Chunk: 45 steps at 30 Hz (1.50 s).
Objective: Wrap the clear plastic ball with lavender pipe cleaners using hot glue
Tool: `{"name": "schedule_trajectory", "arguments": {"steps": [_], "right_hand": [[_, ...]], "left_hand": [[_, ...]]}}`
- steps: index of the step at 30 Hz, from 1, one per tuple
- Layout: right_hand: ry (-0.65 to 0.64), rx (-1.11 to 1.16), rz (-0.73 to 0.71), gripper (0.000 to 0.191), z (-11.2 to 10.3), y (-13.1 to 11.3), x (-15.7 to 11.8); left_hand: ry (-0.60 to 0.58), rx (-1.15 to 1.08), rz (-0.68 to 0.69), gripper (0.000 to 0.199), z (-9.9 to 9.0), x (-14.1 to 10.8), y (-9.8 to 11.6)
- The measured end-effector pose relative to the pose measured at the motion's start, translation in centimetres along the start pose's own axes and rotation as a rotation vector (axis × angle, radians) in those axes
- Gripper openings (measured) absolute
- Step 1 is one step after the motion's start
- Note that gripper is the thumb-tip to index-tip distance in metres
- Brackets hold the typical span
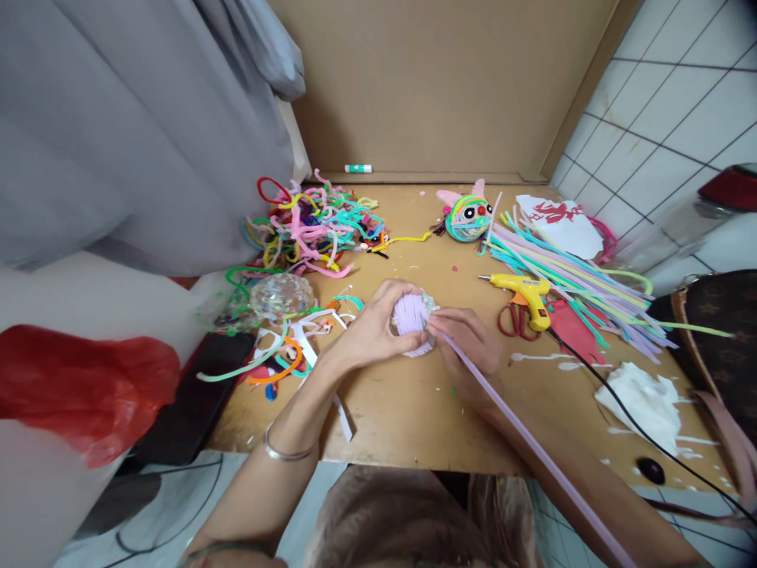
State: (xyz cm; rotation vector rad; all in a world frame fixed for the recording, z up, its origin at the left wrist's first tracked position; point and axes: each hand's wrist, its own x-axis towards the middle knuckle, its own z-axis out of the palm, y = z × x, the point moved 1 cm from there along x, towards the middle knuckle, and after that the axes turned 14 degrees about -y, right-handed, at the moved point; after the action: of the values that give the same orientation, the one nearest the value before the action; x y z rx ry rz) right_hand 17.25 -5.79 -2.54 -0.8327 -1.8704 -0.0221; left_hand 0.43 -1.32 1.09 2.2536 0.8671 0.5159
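Observation:
My left hand (375,327) is wrapped round a small clear ball (411,319) whose front is covered with lilac pipe cleaner strips. At the ball's right side, my right hand (467,343) pinches a long lilac pipe cleaner (514,422), which trails down over my right forearm to the lower right. Behind my hands stands a finished-looking ball figure (468,217) with pink ears, black-and-white eyes and a red nose. A yellow glue gun (523,293) lies to the right of my right hand, over red-handled scissors (514,322).
Tangled pipe cleaners (319,225) and a clear faceted ball (282,296) are at the left. Straight pipe cleaners (579,276), red felt (576,330), crumpled tissue (644,404) and a black cord (603,384) lie right. A glue stick (358,169) is at the back.

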Motion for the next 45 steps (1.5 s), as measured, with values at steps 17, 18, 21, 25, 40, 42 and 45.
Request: {"name": "schedule_trajectory", "arguments": {"steps": [17, 18, 21, 25, 40, 42, 45], "right_hand": [[-0.128, -0.188, -0.159, 0.034, -0.4, 0.2, -0.2], [-0.131, -0.180, -0.158, 0.034, -0.5, 0.2, -0.1], [-0.148, -0.160, -0.148, 0.035, -0.6, 0.0, 0.0], [-0.157, -0.147, -0.136, 0.041, -0.4, 0.3, -0.4], [-0.180, -0.035, 0.098, 0.024, -1.7, -0.9, 1.1], [-0.231, 0.054, 0.172, 0.015, -2.1, -1.3, 1.5], [-0.346, 0.204, 0.253, 0.022, -2.3, -1.9, 1.8]], "left_hand": [[0.027, -0.048, -0.030, 0.052, -0.3, 0.1, 0.0], [0.025, -0.048, -0.035, 0.052, -0.3, 0.1, 0.1], [0.018, -0.042, -0.045, 0.053, -0.3, 0.0, 0.2], [0.008, -0.066, -0.040, 0.051, -0.4, 0.0, 0.4], [0.052, -0.128, -0.070, 0.055, -0.4, 0.2, -0.5], [0.056, -0.138, -0.076, 0.055, -0.4, 0.2, -0.4], [0.055, -0.142, -0.068, 0.055, -0.5, 0.1, -0.2]]}}
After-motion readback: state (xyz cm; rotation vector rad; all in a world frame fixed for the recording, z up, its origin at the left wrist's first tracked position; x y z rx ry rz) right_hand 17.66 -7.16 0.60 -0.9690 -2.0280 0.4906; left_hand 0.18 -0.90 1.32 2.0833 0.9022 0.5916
